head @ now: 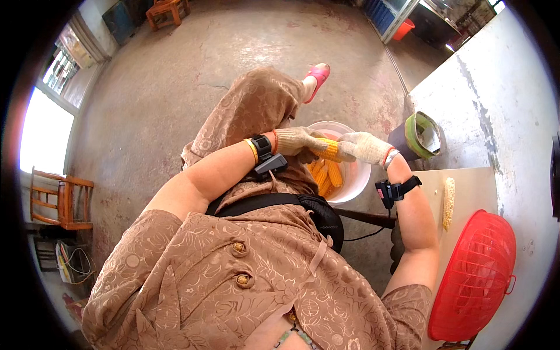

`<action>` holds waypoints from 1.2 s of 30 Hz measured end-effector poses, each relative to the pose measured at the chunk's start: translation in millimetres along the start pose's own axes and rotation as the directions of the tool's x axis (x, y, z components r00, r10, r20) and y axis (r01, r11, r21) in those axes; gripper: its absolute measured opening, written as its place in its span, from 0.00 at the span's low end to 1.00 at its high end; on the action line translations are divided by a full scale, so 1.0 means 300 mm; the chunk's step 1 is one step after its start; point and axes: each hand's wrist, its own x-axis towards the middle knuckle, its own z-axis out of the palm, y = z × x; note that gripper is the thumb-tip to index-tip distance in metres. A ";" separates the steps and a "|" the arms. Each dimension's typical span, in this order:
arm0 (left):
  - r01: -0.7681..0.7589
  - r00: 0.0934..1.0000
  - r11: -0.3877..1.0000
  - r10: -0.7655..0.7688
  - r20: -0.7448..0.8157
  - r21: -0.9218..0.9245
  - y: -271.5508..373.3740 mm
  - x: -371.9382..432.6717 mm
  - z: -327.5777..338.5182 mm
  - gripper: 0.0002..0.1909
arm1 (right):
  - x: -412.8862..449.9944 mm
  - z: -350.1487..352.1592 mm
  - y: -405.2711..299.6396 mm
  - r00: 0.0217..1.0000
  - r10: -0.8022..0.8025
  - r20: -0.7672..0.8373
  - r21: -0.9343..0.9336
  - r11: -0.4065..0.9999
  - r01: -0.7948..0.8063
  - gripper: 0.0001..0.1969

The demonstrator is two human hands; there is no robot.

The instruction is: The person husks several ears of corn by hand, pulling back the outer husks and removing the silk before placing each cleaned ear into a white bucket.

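Observation:
Between my two gloved hands is a yellow corn cob (327,150), held over a white plastic bucket (361,177). My left hand (295,140), in a pale knit work glove, grips one end of the cob. The other end is in the fingers of my right hand (366,147), in a matching glove. Several yellow corn cobs (334,174) lie inside the bucket below. My forearms and sleeves partly surround the bucket, and its near left side is hidden by my clothing.
On the right, a table (474,183) bears a stripped corn cob (448,203) and a red mesh food cover (474,280). A dark bin with a green rim (422,133) stands against the white wall (516,109). Wooden chairs (65,201) are at the far left and upper left.

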 end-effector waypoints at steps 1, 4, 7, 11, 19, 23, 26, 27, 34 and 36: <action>-0.001 1.000 1.000 0.001 -0.003 -0.002 -0.005 0.000 -0.003 0.28 | 0.004 -0.007 -0.008 1.000 -0.003 0.002 0.001 1.000 0.003 0.18; -0.032 0.999 0.998 0.033 0.038 -0.047 -0.013 0.010 -0.004 0.28 | -0.003 -0.021 -0.023 0.980 0.176 0.088 0.104 0.977 -0.185 0.21; -0.095 0.994 0.995 0.095 0.054 0.007 -0.011 0.007 -0.009 0.30 | 0.008 -0.027 -0.033 0.975 0.149 0.162 -0.005 0.989 -0.150 0.18; -0.099 0.992 0.995 0.098 0.080 0.007 -0.015 0.013 -0.018 0.31 | 0.009 -0.056 -0.091 0.897 0.397 0.197 0.030 0.912 -0.410 0.24; -0.113 0.993 0.990 0.112 0.024 0.089 -0.016 0.011 -0.016 0.31 | 0.028 -0.060 -0.123 0.879 0.432 0.203 0.049 0.892 -0.450 0.25; -0.114 0.993 0.988 0.110 0.037 0.104 -0.019 0.014 -0.023 0.33 | 0.031 -0.052 -0.121 0.867 0.447 0.222 0.071 0.879 -0.471 0.23; -0.111 0.994 0.988 0.108 0.030 0.112 -0.015 0.009 -0.018 0.34 | 0.025 -0.025 -0.084 0.935 0.322 0.150 -0.054 0.947 -0.317 0.19; -0.118 0.993 0.987 0.116 0.023 0.112 -0.015 0.008 -0.017 0.35 | 0.021 -0.010 -0.065 0.973 0.207 0.102 -0.160 0.969 -0.190 0.17; -0.102 0.994 0.993 0.098 0.057 0.066 -0.029 0.027 -0.044 0.33 | 0.023 0.000 -0.043 0.959 0.265 0.104 -0.150 0.957 -0.249 0.24; -0.049 0.996 0.998 0.046 0.070 0.041 -0.033 0.033 -0.052 0.31 | 0.022 -0.007 -0.045 0.969 0.213 0.126 -0.144 0.970 -0.194 0.22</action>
